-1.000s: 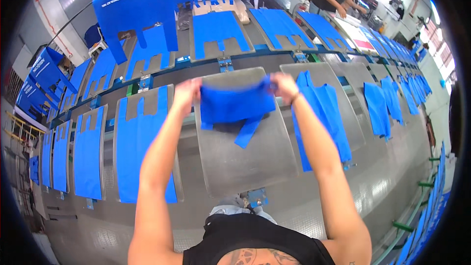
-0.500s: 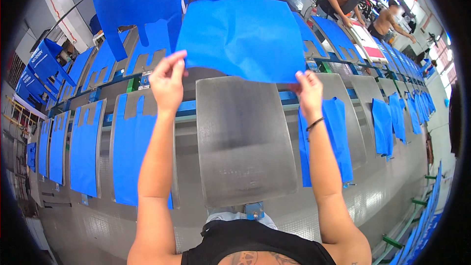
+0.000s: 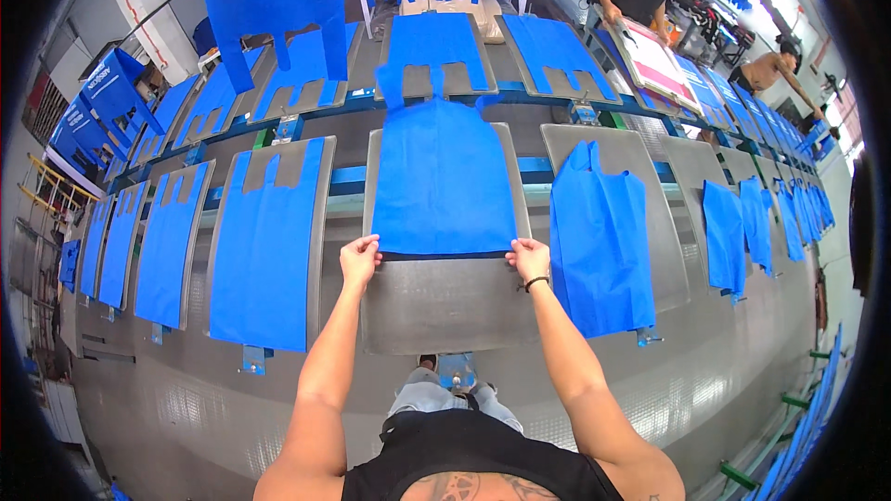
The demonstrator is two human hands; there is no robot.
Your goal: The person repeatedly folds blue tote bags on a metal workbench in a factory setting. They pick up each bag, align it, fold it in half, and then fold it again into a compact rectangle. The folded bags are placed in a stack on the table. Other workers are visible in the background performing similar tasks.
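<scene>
Fingers [image 3: 372,241] of left hand [image 3: 359,261] and right hand [image 3: 529,258] pinch blue fabric [image 3: 445,186] over a grey board [image 3: 450,306] above workshop floor [image 3: 186,394]

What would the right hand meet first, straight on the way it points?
The blue fabric piece: the right hand already pinches its near right corner, fingers aimed inward. How high they sit above the grey board is hard to judge.
</scene>
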